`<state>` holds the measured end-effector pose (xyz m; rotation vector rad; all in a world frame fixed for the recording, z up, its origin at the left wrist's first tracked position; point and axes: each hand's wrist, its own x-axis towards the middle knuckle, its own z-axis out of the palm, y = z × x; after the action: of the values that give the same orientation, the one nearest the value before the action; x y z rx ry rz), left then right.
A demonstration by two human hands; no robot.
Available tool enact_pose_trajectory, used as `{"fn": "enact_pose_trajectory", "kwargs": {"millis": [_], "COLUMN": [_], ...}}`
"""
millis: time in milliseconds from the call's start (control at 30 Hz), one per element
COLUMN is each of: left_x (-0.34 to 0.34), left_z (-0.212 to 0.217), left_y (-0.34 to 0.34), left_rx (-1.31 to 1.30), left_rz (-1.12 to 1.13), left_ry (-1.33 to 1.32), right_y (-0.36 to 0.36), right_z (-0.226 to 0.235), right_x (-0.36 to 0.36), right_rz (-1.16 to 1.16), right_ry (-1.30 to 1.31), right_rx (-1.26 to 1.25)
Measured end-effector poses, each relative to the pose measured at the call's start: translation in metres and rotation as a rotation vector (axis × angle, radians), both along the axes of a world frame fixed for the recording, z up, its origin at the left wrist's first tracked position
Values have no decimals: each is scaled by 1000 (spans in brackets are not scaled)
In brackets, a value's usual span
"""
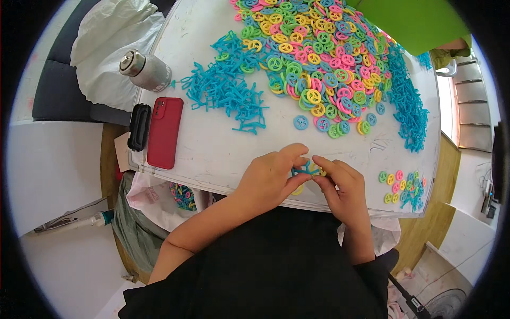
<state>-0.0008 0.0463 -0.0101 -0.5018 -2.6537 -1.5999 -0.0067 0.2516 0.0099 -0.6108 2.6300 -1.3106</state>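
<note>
Near the table's front edge my two hands meet. My left hand (268, 175) pinches a small blue plastic frame (305, 171) with thin prongs. Fingertips of my right hand (344, 189) close on a small yellow wheel (315, 168) at the frame's right end; the fingers partly cover it, and I cannot tell whether it is fitted on. Another yellow piece (298, 190) lies on the table below, half hidden by my left thumb. Beyond my hands spreads a big heap of pink, yellow, green and blue wheels (324, 58).
Piles of blue frames lie left (228, 80) and right (406, 101) of the heap. A small group of wheels (396, 186) sits at the right front. At the left are a metal flask (149, 72), a red phone (165, 133) and a black case (139, 127). Below the table edge hangs a white bag (151, 196).
</note>
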Motion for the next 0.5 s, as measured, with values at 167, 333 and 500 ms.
{"fn": "enact_pose_trajectory", "kwargs": {"millis": [167, 333, 500], "left_x": [2, 37, 117], "left_z": [14, 52, 64], "left_y": [-4, -68, -200], "left_rx": [-143, -317, -617], "left_rz": [-32, 58, 558], "left_ry": [181, -4, -582], "right_y": [-5, -23, -5], "right_z": [-8, -3, -20], "right_x": [8, 7, -11], "right_rz": [-259, -22, 12], "right_ry": [-870, -428, -148], "right_rx": [-745, -376, 7]}}
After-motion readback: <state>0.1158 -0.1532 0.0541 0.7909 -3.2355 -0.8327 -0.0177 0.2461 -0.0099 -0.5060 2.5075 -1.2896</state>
